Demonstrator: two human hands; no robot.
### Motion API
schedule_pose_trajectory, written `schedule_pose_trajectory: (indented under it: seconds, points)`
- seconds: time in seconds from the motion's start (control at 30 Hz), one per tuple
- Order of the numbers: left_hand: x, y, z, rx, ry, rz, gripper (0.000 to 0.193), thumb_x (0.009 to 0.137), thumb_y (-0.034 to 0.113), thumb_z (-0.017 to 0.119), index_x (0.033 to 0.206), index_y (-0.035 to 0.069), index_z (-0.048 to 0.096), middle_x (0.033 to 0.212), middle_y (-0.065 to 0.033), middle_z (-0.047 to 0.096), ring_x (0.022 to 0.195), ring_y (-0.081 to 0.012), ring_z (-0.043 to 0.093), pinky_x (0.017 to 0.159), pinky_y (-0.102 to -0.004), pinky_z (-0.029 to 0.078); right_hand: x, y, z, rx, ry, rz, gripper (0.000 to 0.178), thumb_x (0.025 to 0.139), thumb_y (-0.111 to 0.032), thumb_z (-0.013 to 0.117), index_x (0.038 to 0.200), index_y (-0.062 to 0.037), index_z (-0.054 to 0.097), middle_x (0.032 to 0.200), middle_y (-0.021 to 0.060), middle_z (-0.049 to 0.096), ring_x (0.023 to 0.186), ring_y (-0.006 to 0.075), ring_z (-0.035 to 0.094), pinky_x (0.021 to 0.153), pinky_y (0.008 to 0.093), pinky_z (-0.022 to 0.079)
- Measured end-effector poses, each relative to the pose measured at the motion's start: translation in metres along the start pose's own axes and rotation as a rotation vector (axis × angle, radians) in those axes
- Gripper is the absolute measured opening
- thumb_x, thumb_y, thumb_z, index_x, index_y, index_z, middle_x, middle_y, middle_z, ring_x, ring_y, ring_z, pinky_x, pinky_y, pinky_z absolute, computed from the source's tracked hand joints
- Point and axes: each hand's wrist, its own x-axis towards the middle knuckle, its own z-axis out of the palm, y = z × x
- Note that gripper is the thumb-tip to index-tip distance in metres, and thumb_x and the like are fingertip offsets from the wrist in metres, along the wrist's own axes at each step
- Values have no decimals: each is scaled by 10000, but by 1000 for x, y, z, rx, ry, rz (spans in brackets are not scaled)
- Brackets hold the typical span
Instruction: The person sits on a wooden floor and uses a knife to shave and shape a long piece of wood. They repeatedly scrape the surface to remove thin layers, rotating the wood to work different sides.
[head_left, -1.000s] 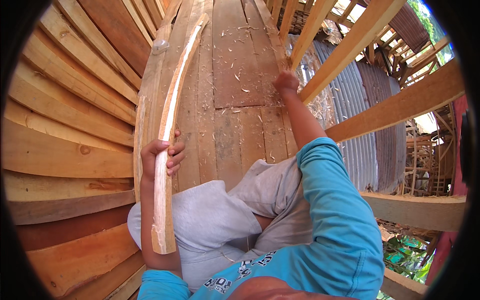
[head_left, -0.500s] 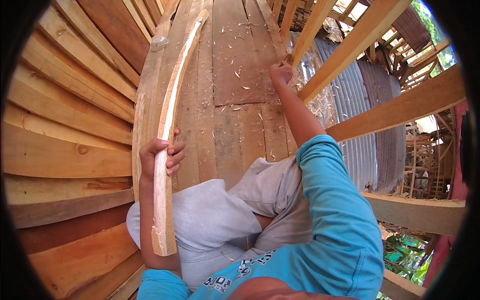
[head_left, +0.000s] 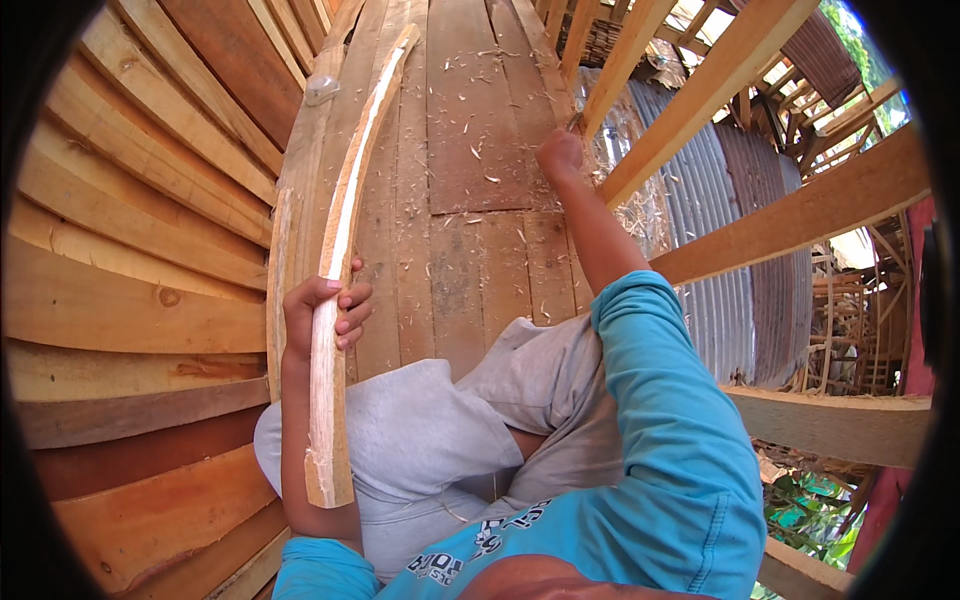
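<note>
- At 9 o'clock, the left hand (head_left: 307, 304) is clamped around a long curved wooden strip (head_left: 345, 217), thumb across its pale face, fingers wrapped about the right edge.
- The strip runs from near 12 o'clock down to 7 o'clock, its lower end over the left forearm; I cannot tell whether its far end touches the plank floor (head_left: 455, 120).
- Towards 1 o'clock, well apart from the left, the right hand (head_left: 560, 156) is curled beside a slanting timber bar (head_left: 624, 60); what it grips, if anything, is unclear.
- For a steady hold, grip firmly, fingertips off the pale face, lower end braced along the forearm, far end clear of loose shavings (head_left: 492, 179).
</note>
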Motion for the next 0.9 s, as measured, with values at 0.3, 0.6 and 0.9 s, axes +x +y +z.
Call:
schedule_pose_trajectory:
  seconds: [0.3,0.6,0.9]
  points:
    - [1,1,1,27,-1,-9,418,786,175,547,1163,54,414,687,-31,403,466,-122,425,349,-254,417,-16,-23,-31,-119,-73,-417,285,773,-146,604,1012,-17,692,810,212,687,781,375,684,734,453,553]
    - [-3,1,1,42,35,11,409,794,184,539,1161,47,421,689,-31,401,466,-119,415,350,-252,414,-33,-19,-23,-108,-161,-451,472,826,-108,555,1290,-24,539,868,217,675,795,383,664,704,465,537]
    - [-4,4,-9,-42,-19,11,380,794,169,555,1132,30,446,697,-34,404,478,-116,422,353,-245,411,-81,-32,-22,-57,-84,-784,688,801,-20,533,1447,43,306,872,232,560,638,356,617,614,432,532]
